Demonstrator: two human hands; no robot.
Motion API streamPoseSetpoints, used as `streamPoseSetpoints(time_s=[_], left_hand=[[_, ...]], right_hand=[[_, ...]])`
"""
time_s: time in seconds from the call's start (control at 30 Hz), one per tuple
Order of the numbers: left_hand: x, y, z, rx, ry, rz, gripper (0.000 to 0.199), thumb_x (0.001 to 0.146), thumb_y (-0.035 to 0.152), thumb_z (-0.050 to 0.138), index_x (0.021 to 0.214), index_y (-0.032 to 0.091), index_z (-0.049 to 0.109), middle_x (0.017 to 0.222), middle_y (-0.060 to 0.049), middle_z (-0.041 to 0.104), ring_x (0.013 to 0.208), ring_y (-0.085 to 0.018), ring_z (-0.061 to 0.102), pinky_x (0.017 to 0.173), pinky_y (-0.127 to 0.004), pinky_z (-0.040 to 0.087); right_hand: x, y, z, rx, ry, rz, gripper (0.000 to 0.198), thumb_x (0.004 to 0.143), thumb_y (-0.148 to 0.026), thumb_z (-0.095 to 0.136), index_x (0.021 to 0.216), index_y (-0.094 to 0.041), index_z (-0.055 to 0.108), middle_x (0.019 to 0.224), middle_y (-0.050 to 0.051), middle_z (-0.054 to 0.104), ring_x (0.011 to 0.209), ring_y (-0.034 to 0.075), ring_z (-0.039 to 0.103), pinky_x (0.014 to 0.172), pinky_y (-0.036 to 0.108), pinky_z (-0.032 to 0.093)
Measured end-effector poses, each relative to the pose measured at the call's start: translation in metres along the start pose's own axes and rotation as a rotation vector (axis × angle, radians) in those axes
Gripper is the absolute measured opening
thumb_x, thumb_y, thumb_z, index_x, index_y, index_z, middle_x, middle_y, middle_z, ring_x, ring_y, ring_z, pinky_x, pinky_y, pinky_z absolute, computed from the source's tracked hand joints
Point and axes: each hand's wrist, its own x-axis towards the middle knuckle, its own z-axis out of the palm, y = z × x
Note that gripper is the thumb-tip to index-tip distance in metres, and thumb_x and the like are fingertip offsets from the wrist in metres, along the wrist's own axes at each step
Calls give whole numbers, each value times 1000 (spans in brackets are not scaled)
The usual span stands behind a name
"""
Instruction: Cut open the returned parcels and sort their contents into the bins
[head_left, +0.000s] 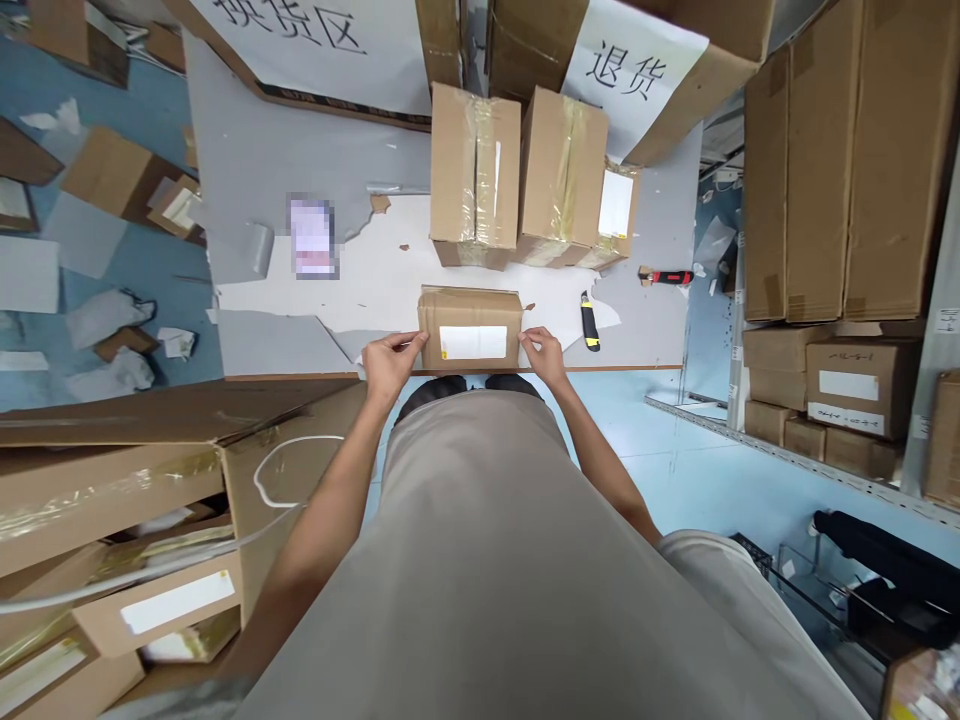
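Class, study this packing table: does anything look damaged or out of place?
Yes. The table's grey covering is torn away in ragged patches, baring white beneath, beside the small box gripped by the left hand and right hand. Crumpled paper and cardboard scraps litter the floor at left.

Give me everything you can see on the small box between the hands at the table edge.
The small brown cardboard box lies flat at the near edge of the grey and white table, closed, its near side bearing a white label with a yellow mark at the left end. The left hand grips its left end, the right hand its right end.
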Motion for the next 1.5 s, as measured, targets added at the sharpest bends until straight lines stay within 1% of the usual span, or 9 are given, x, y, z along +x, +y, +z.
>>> streamPoseSetpoints(time_s=[0.2,0.37,0.5,0.63,0.83,1.03,1.17,1.27,1.5], left_hand=[[12,-5,13,150,-19,-111,31,95,47,85,94,16,92,102,-13,92,105,-38,87,103,-44,65],[7,-35,9,90,-112,-128,36,103,42,68,111,17,92,119,-13,91,121,-34,84,117,-42,60],[-10,-55,3,66,-173,-170,37,90,28,72,119,14,91,119,-16,91,118,-34,85,115,-42,63],[-24,-59,9,23,-231,-191,41,80,24,81,119,14,91,113,-15,91,109,-34,87,109,-43,67],[-22,-35,10,-52,-153,-185,40,82,31,90,117,14,91,115,-15,91,111,-34,88,111,-44,69],[-4,12,-10,-142,21,-9,36,90,46,93,109,15,94,109,-12,92,104,-32,87,102,-42,71],[6,28,-9,-101,72,-16,34,93,46,89,105,14,94,101,-11,91,98,-31,87,98,-40,69],[7,31,2,-32,38,-88,28,92,43,89,99,16,93,96,-9,90,97,-31,86,98,-39,68],[-5,24,5,-101,57,-70,28,98,35,79,112,13,88,116,-13,91,110,-28,86,105,-35,67]], right_hand=[[16,5,13,-47,-3,127,36,109,-52,73,93,-26,89,112,10,88,119,30,80,115,46,62],[5,18,7,-30,-15,162,31,110,-46,70,112,-25,93,126,12,90,127,30,81,121,47,62],[-18,28,-1,-20,-52,212,26,102,-38,77,115,-23,93,124,13,90,117,31,84,118,50,65],[-30,29,6,16,-101,222,27,91,-33,86,114,-22,93,122,12,90,115,31,84,113,50,67],[-20,12,6,80,-66,193,44,90,-63,90,106,-22,93,119,11,87,115,31,82,113,48,68],[3,-25,-17,157,62,123,70,89,-85,85,105,-18,93,114,13,87,109,31,83,109,44,69],[12,-38,-17,136,105,123,68,92,-86,83,101,-19,92,111,12,90,108,32,84,106,45,69],[16,-35,-6,105,104,199,63,93,-83,83,96,-21,90,111,13,91,108,33,86,106,46,69],[10,-26,-1,66,112,216,51,100,-68,80,112,-19,89,127,16,89,114,32,86,111,46,67]])
